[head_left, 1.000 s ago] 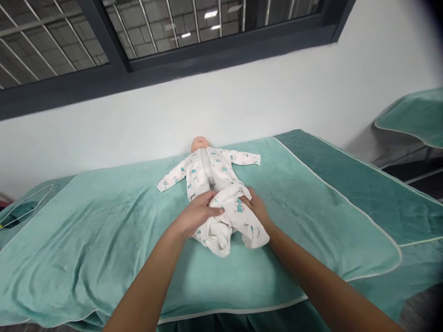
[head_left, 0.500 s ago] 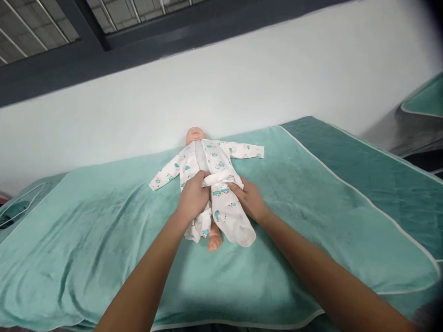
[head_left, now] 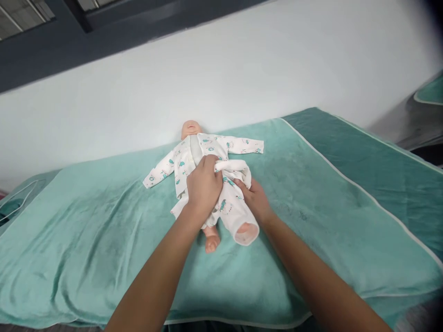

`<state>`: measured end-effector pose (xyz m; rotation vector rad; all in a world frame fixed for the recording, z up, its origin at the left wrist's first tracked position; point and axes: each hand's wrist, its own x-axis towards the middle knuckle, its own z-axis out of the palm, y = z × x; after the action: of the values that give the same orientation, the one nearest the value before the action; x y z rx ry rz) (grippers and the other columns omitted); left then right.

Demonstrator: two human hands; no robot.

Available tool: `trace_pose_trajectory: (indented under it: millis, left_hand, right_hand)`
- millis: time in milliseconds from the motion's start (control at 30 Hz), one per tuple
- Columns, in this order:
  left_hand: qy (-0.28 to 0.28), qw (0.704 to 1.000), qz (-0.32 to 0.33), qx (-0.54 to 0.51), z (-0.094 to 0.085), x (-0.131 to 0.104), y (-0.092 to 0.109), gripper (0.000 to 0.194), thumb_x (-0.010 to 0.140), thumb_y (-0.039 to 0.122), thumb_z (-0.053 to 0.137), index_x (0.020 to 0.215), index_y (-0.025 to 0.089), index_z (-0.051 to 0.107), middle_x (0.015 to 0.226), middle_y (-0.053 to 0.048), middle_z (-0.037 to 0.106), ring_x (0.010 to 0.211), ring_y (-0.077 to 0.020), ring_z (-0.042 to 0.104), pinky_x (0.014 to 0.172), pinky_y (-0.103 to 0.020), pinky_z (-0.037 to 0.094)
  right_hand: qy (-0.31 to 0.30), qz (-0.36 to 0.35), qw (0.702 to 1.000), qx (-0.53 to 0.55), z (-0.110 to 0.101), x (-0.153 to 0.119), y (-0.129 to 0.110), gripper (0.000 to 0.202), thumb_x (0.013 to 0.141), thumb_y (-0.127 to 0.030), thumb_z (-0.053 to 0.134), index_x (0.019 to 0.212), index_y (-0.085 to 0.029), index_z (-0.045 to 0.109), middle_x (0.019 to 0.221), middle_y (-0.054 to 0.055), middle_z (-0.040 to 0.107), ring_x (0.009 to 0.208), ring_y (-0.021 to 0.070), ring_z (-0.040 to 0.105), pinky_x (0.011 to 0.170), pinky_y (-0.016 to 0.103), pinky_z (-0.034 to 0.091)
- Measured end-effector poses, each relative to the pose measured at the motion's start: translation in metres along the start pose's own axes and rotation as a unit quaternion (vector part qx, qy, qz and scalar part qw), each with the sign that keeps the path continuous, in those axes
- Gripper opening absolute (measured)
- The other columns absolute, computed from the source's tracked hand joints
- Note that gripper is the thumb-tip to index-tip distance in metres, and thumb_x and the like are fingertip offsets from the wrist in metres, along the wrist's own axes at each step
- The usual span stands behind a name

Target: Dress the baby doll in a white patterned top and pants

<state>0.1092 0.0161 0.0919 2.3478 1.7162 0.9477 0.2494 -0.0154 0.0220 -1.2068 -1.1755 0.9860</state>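
Note:
A baby doll (head_left: pixel 191 129) lies on its back, its arms spread in a white long-sleeved baby top (head_left: pixel 182 162) with a teal print. The top is parted down the front. Matching baby pants (head_left: pixel 231 197) are around its legs. My left hand (head_left: pixel 205 184) is closed on the waistband side of the pants, over the doll's middle. My right hand (head_left: pixel 255 197) grips the pants' outer edge, thumb on the cloth. One bare doll foot (head_left: pixel 212 241) sticks out at the left. Inside the open cuff (head_left: pixel 246 230) of the other leg, some skin-coloured doll shows.
The doll rests on a green plush blanket (head_left: pixel 114 230) with pale piping, wrinkled at the left. A white wall (head_left: pixel 242 69) rises right behind the doll's head, below a dark window frame (head_left: pixel 121 37). Darker green cloth (head_left: pixel 346 143) lies at the right.
My left hand has moved right and up across the pants. The waistband is lifted and gapes wider at the right. Skin-coloured doll now shows in the right pant leg's cuff.

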Motion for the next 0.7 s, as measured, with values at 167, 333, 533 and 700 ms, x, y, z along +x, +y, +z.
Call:
trace_pose_trajectory:
  millis: [167,333,533,700]
  left_hand:
    - [-0.003,1.000,0.024,0.014,0.003,0.013,-0.012,0.025,0.087,0.013,0.049,0.108,0.023,0.059,0.110,-0.008,0.064,0.101,-0.0267,0.061,0.077,-0.032,0.042]
    - [0.025,0.994,0.032,-0.106,0.005,0.012,-0.022,0.027,0.084,0.010,0.047,0.105,0.022,0.059,0.109,-0.006,0.065,0.105,-0.0236,0.060,0.088,-0.031,0.043]
    - [0.029,0.952,-0.060,-0.299,-0.004,0.014,-0.036,0.026,0.075,0.009,0.052,0.097,0.020,0.060,0.098,-0.001,0.067,0.096,-0.0186,0.060,0.086,-0.027,0.045]
    - [-0.093,0.901,-0.132,-0.403,-0.030,0.007,-0.051,0.019,0.074,0.023,0.067,0.093,0.020,0.063,0.089,0.001,0.064,0.085,-0.0170,0.059,0.075,-0.025,0.045]
  right_hand:
    - [-0.013,-0.005,1.000,-0.020,0.001,0.005,0.005,0.046,0.090,-0.056,0.056,0.117,-0.020,0.066,0.112,0.006,0.071,0.105,0.0255,0.062,0.092,0.037,0.047]
    - [0.012,-0.037,0.992,-0.118,0.000,0.009,0.007,0.037,0.090,-0.056,0.053,0.096,-0.020,0.063,0.089,0.005,0.067,0.085,0.0244,0.060,0.076,0.035,0.046]
    - [-0.008,-0.155,0.924,-0.350,-0.007,0.037,0.001,0.028,0.094,-0.043,0.046,0.100,-0.020,0.061,0.094,0.012,0.066,0.085,0.0283,0.059,0.073,0.035,0.038]
    - [-0.029,-0.149,0.914,-0.378,-0.006,0.053,0.006,0.025,0.095,-0.038,0.046,0.102,-0.018,0.059,0.093,0.011,0.066,0.086,0.0268,0.058,0.072,0.033,0.036]
